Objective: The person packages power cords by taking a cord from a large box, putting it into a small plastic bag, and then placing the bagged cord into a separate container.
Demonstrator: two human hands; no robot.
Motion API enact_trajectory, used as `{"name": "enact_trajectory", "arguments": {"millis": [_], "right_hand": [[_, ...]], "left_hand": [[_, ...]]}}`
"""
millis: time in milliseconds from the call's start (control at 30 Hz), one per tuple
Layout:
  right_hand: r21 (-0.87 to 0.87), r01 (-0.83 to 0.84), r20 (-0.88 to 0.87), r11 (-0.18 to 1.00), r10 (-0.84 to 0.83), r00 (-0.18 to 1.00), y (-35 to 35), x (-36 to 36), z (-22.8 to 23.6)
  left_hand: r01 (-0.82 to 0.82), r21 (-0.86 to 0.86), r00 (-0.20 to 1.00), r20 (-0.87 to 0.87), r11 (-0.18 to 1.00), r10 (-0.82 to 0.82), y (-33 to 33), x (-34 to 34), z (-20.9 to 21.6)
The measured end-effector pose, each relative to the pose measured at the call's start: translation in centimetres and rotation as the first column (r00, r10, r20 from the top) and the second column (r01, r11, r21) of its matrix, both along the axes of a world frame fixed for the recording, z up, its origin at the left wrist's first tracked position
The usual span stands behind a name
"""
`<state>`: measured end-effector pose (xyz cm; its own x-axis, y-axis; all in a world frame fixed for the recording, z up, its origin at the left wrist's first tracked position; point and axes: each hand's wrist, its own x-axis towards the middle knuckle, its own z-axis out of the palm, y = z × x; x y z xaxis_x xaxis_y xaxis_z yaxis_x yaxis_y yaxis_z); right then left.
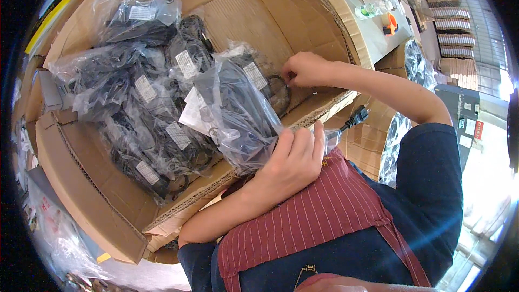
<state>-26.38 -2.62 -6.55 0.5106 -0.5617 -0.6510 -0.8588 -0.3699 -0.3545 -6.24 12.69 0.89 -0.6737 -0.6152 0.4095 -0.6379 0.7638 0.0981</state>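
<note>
While the left hand (pixel 296 154) holds the near end of the clear-bagged dark unit (pixel 238 103), I want its fingers firm on the plastic film but light on what is inside, since slick wrapping can slide and a hard pinch could tear it. Its thumb is hidden, so I cannot tell how tightly it grips. Ahead and to the right, the right hand (pixel 308 70) has its fingers curled narrow beside a black cable loop (pixel 281 94); I cannot make out whether the cable is pinched between them. I would guide that loop gently rather than tug, letting it come free of any snag, and I would watch the black plug (pixel 358 116) just right of the left fingers so it does not catch on the wall of the carton (pixel 270 19). From the left hand, the unit stretches forward and leftward over the carton, with a white sheet (pixel 193 113) along its far-left side and other bagged units (pixel 146 89) beyond, farther left.
</note>
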Motion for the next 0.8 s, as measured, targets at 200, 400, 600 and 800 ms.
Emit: {"name": "enact_trajectory", "arguments": {"millis": [200, 400, 600, 800], "right_hand": [[-0.019, -0.008, -0.087, 1.0, 0.006, 0.996, 0.0, 0.7, 1.1], [-0.087, -0.009, -0.177, 0.996, -0.007, 0.984, 0.0, -0.7, 3.3], [-0.135, 0.133, 0.039, 0.982, -0.129, 0.991, 1.1, -1.5, 7.3], [0.066, 0.653, 0.497, 0.754, -0.593, 0.634, 5.1, -2.1, 16.4]], "left_hand": [[0.0, -0.006, 0.999, -0.035, 1.0, 0.0, -0.1, 0.0, -0.2], [-0.002, 0.038, 0.999, -0.052, 0.999, 0.004, -0.2, 0.0, 0.1], [-0.01, 0.041, 0.987, -0.158, 0.999, 0.017, -0.3, -0.1, -0.3], [-0.1, 0.235, 0.946, -0.279, 0.967, 0.166, -0.8, -0.4, -0.2]]}}
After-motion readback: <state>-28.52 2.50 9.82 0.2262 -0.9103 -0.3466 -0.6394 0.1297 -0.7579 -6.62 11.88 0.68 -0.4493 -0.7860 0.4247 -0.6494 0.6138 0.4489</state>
